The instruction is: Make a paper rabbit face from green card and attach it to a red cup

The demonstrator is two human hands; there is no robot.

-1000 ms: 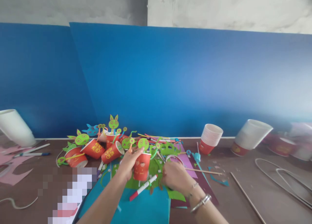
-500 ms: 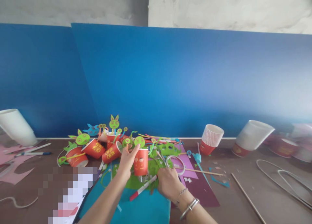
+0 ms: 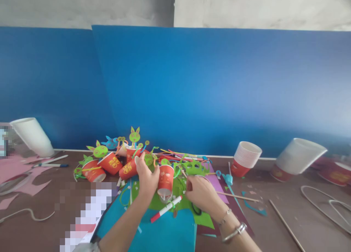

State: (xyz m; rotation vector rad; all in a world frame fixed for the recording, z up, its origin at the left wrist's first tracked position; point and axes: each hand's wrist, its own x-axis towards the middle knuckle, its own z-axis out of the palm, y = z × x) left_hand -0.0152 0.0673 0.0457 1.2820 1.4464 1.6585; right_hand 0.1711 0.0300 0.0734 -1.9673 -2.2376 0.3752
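My left hand [image 3: 148, 179] is beside a red paper cup [image 3: 165, 177], its thumb and fingers apart, the thumb close to the cup's left side. The cup leans with its hollow base towards me, and a small green paper face [image 3: 165, 161] shows behind its top edge. To the right, my right hand [image 3: 200, 191] is closed over green paper scraps, its fingers curled; what they hold is hidden. A red-and-white marker [image 3: 166, 209] lies in front of the cup on the blue-green sheet [image 3: 167, 230].
Several decorated red cups [image 3: 110, 163] lie at the left. Stacked cups [image 3: 246, 158] and a leaning white stack [image 3: 300, 155] stand at the right. Thin sticks [image 3: 285, 222] and a white cable [image 3: 315, 200] lie on the brown table [image 3: 246, 230]. A blue panel [image 3: 178, 87] rises behind.
The view has shifted, so the table things appear further right. My left hand has come off the green face and opened. The cup tips more towards me, and my right hand now covers the white ring.
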